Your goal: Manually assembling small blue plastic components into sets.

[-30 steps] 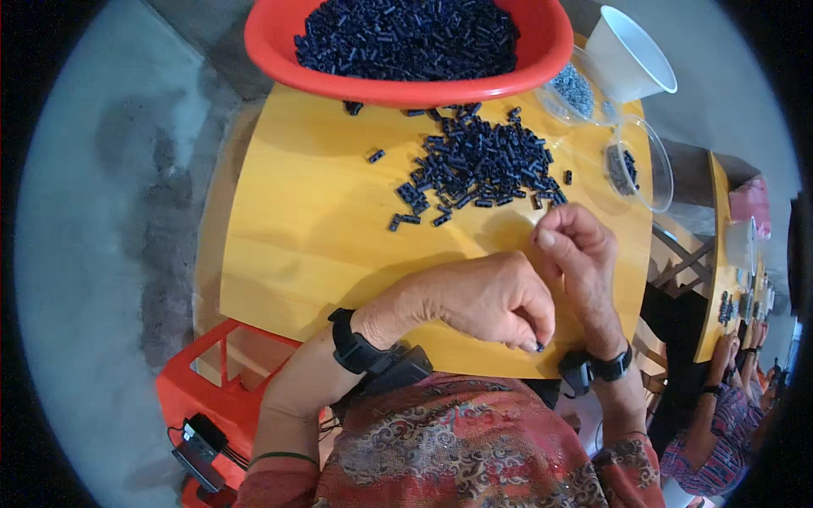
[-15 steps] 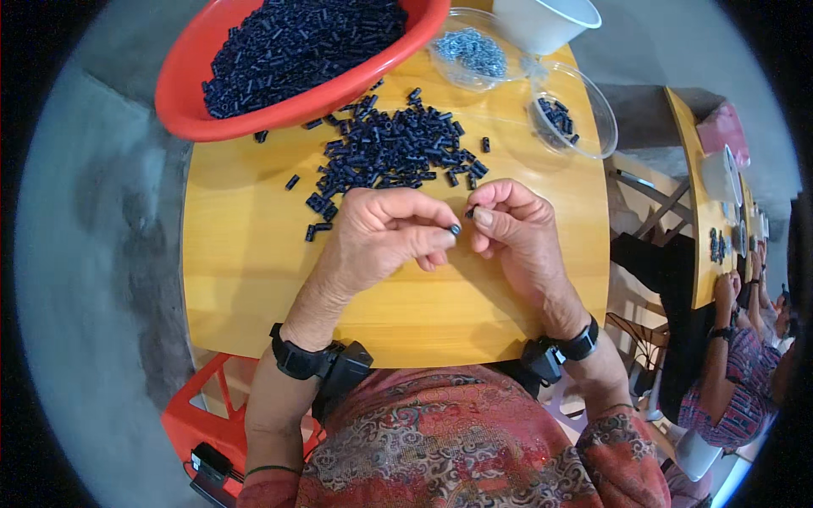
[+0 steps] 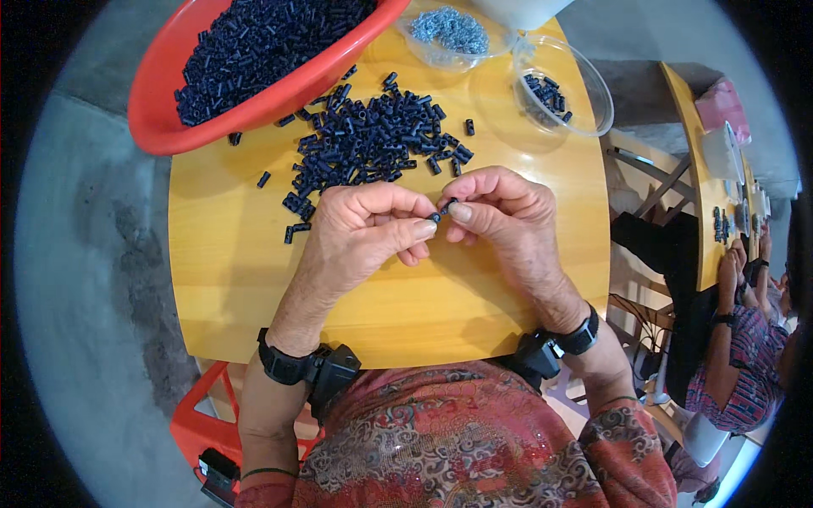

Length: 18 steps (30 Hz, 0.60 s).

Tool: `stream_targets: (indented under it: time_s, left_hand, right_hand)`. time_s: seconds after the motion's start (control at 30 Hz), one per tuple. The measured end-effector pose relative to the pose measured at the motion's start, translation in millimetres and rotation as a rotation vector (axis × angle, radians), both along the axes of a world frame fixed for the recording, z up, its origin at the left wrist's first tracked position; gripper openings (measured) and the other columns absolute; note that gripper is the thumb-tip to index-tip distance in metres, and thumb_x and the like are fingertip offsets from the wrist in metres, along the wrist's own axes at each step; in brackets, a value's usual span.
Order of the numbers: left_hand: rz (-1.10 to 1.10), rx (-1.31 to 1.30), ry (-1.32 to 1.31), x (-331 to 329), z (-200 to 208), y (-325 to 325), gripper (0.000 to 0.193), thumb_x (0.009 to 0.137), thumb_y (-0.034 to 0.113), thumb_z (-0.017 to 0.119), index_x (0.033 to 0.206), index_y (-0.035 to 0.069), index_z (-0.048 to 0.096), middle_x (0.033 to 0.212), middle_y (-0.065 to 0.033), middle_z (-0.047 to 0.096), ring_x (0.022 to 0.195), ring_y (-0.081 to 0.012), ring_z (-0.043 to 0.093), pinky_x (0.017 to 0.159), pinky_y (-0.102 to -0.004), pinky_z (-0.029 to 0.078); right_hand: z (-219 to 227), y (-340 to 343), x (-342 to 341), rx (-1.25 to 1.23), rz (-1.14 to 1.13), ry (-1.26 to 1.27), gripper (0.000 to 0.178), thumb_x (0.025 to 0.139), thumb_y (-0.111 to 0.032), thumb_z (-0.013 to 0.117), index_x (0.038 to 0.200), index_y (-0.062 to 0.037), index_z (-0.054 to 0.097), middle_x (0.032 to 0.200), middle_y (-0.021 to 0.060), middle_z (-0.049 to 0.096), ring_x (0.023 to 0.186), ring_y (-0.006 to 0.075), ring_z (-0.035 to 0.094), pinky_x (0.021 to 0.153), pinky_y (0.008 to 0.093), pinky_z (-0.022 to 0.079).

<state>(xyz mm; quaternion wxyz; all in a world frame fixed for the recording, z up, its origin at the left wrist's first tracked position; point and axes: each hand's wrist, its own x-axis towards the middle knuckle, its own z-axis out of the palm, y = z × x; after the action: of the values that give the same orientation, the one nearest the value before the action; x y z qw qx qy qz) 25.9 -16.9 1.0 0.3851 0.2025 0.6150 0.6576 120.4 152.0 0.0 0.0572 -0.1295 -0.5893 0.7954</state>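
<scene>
Over the near half of the table, my left hand (image 3: pixel 360 229) pinches a small black plastic tube (image 3: pixel 434 218) between thumb and forefinger, its round end facing right. My right hand (image 3: pixel 508 216) is closed in a pinch on a small dark piece (image 3: pixel 450 204), mostly covered by the fingertips. The two pieces meet or nearly meet; I cannot tell whether they are joined. Just beyond my hands lies a loose pile of similar black tubes (image 3: pixel 368 140), a few of them scattered at its left side.
A tilted red basin (image 3: pixel 254 113) full of black tubes stands far left. Far right are a clear bowl (image 3: pixel 421 54) of silvery metal parts, a clear bowl (image 3: pixel 606 123) with some black pieces, and a white container (image 3: pixel 525 10). Another person (image 3: pixel 732 377) sits at a neighbouring table (image 3: pixel 688 152).
My hands have come together, the right one moving left so that its piece is now at the end of the tube. The whole view has shifted a little.
</scene>
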Motion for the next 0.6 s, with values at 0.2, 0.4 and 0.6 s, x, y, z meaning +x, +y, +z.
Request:
stream_targets:
  time_s: [0.2, 0.4, 0.6]
  left_hand:
    - [0.006, 0.005, -0.013, -0.4, -2.3, -1.0, 0.013, 0.082, 0.005, 0.067, 0.092, -0.003, 0.066, 0.072, -0.0068, 0.066, 0.062, -0.0095, 0.063, 0.056, -0.0222, 0.053]
    - [-0.008, -0.009, -0.013, -0.6, -0.6, 0.2, 0.013, 0.082, 0.005, 0.067, 0.092, -0.003, 0.066, 0.074, -0.0068, 0.066, 0.062, -0.0094, 0.063, 0.055, -0.0222, 0.053]
    - [-0.013, -0.031, -0.036, -0.2, -1.9, 0.5, 0.013, 0.082, 0.006, 0.067, 0.091, -0.003, 0.065, 0.074, -0.0069, 0.066, 0.062, -0.0098, 0.063, 0.055, -0.0221, 0.053]
  right_hand:
    - [0.4, -1.6, -1.4, 0.067, 0.010, 0.005, 0.012, 0.083, 0.003, 0.063, 0.095, 0.0013, 0.064, 0.084, 0.0047, 0.065, 0.069, 0.0090, 0.060, 0.064, 0.0215, 0.050]
    - [-1.6, -1.1, -0.7, 0.223, 0.012, 0.068, 0.013, 0.082, 0.002, 0.064, 0.095, 0.0017, 0.065, 0.083, 0.0040, 0.065, 0.070, 0.0081, 0.059, 0.065, 0.0214, 0.050]
    - [-4.9, 0.7, -1.0, 0.372, 0.018, 0.117, 0.009, 0.080, 0.002, 0.066, 0.089, 0.0020, 0.066, 0.079, 0.0043, 0.065, 0.071, 0.0083, 0.060, 0.064, 0.0222, 0.050]
